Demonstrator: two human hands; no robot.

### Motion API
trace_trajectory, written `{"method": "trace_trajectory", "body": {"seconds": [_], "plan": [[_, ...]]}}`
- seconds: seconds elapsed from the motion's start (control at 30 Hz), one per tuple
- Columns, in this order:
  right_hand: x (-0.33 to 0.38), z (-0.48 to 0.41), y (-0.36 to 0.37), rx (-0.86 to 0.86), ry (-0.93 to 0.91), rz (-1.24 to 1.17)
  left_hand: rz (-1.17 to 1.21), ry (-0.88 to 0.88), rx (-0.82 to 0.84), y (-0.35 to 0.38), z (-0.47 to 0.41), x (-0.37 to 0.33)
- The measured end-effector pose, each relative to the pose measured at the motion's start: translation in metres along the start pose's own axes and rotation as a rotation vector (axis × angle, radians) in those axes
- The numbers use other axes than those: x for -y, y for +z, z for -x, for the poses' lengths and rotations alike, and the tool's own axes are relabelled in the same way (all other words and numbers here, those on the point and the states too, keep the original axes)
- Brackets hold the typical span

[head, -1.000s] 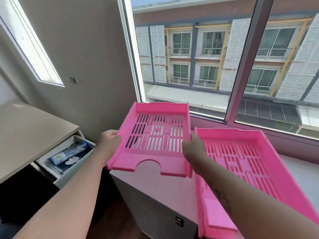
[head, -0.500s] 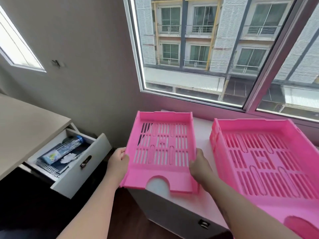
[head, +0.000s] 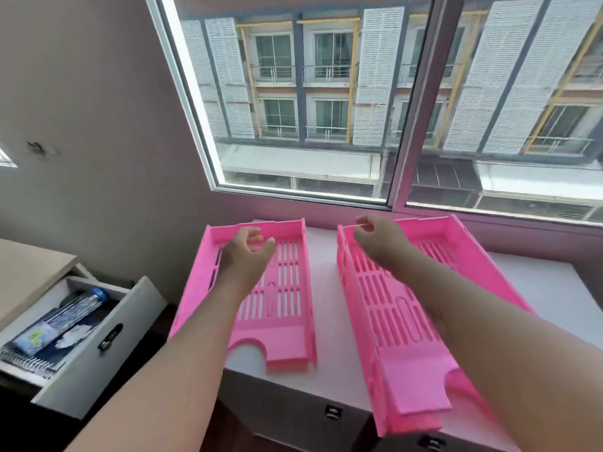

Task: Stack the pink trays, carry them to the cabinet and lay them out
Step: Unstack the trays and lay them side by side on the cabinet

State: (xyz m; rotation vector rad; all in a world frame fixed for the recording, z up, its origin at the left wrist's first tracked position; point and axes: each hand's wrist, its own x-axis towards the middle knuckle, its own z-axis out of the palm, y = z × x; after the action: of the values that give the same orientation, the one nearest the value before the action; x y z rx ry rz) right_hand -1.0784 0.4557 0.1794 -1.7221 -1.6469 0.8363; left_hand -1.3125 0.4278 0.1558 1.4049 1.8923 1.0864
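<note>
Two pink slotted trays lie side by side on the white cabinet top under the window. The left tray lies flat, and its near left corner hangs over the cabinet edge. My left hand hovers over its far end with loosely curled fingers and holds nothing. The right tray looks like more than one layer at its near end. My right hand is at this tray's far left corner with fingertips by the rim. A grip there is not visible.
An open white drawer sticks out at the left, holding a bottle and notebooks. A beige desk top lies above it. The window rises right behind the trays. Bare white cabinet top extends to the right.
Both hands set the left tray down on the cabinet and let go. They moved forward, the left over that tray's far end, the right across to the right tray's corner.
</note>
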Motion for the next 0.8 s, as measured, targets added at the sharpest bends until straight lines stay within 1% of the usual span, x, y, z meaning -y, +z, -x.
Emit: {"method": "trace_trajectory", "body": {"seconds": [0.1, 0.2, 0.27, 0.33, 0.4, 0.47, 0.67, 0.8], "plan": [[-0.042, 0.009, -0.054, -0.131, 0.074, 0.154, -0.016, 0.036, 0.152, 0.059, 0.033, -0.029], [-0.085, 0.022, -0.101, -0.219, 0.183, 0.358, -0.044, -0.005, 0.280, 0.110, 0.070, -0.048], [-0.113, 0.031, -0.122, -0.175, 0.259, 0.455, -0.046, -0.116, 0.294, 0.132, 0.090, -0.053], [-0.139, 0.039, -0.131, -0.077, 0.317, 0.488, -0.047, -0.242, 0.252, 0.144, 0.098, -0.053], [-0.159, 0.047, -0.132, 0.015, 0.314, 0.482, -0.043, -0.271, 0.217, 0.150, 0.101, -0.049], [-0.170, 0.053, -0.129, 0.057, 0.293, 0.435, -0.049, -0.267, 0.169, 0.154, 0.099, -0.045], [-0.171, 0.052, -0.118, 0.003, 0.324, 0.300, -0.153, -0.177, 0.227, 0.152, 0.077, -0.051], [-0.161, 0.049, -0.101, -0.081, 0.384, 0.207, -0.180, -0.108, 0.292, 0.148, 0.041, -0.044]]}}
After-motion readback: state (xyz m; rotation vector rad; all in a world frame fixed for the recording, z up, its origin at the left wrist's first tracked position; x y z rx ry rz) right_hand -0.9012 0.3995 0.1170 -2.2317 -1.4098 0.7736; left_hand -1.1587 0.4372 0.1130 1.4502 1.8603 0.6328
